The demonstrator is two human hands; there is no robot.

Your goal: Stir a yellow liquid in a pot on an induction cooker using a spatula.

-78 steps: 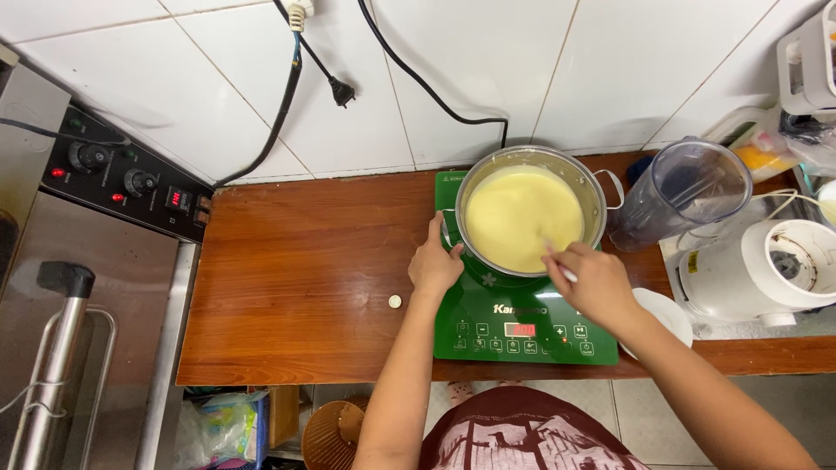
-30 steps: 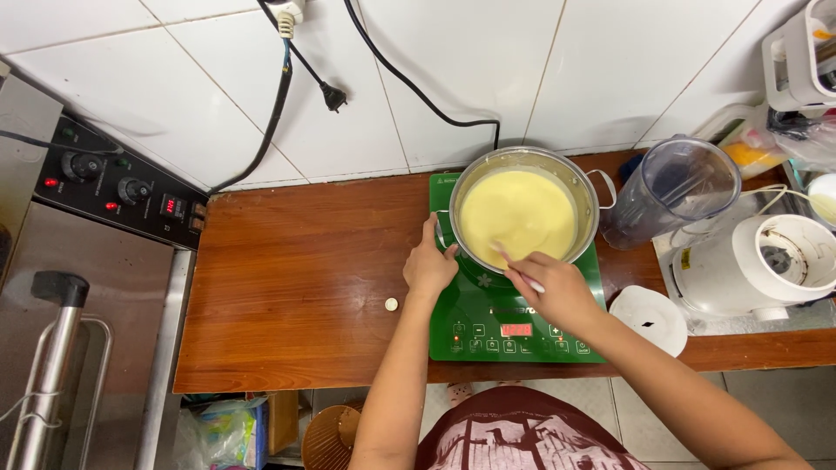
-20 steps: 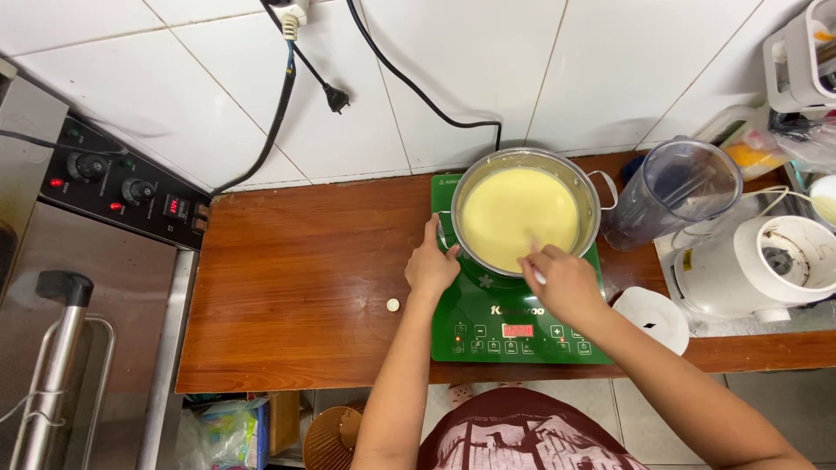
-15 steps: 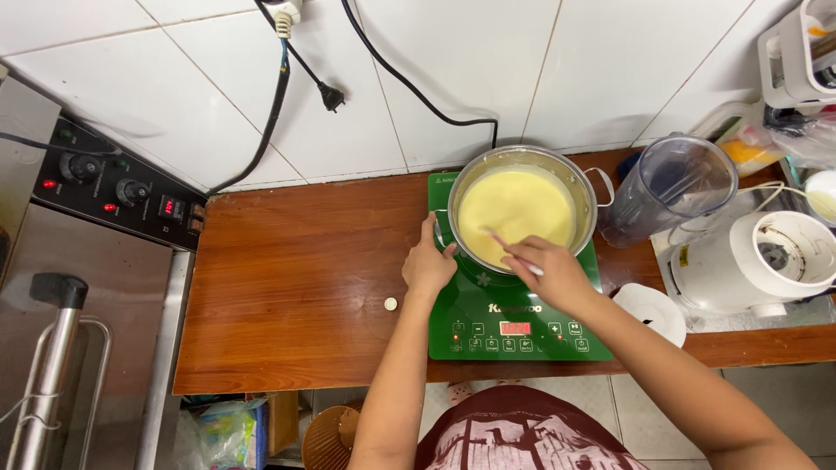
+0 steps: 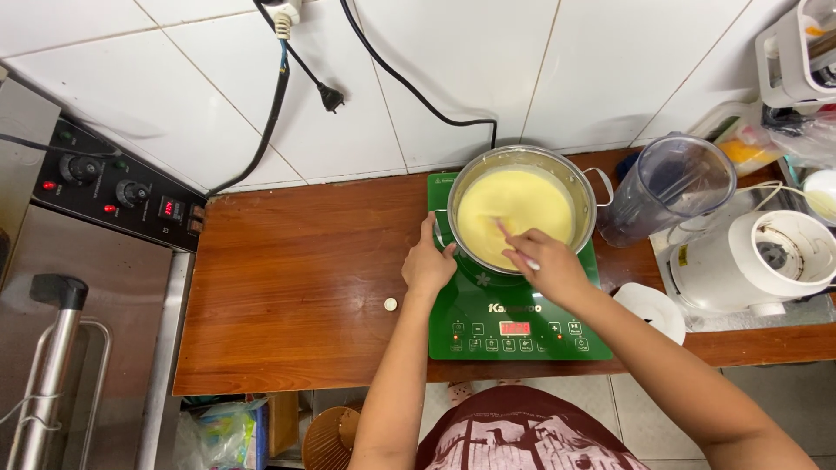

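The right hand (image 5: 547, 265) is closed around a pale stirring utensil (image 5: 514, 244) dipped in yellow batter (image 5: 514, 209). At its nine o'clock, the left hand (image 5: 427, 264) grips the pot (image 5: 585, 187) rim on the green cooktop (image 5: 461, 313), mid-surface (image 5: 296, 287). Stirring looks underway; steady circling seems needed.

- The stirring utensil (image 5: 512, 243) in the right hand (image 5: 549, 265): its lower end is sunk in the yellow mixture (image 5: 514, 204), so what kind it is cannot be told.
- The pot's left handle (image 5: 438, 237) is mostly covered by the left hand (image 5: 428, 265).
- The white appliance (image 5: 797, 57) at the upper right is cut off by the frame edge.
- The small round object (image 5: 391, 305) on the wooden counter (image 5: 296, 287) is too small to identify.
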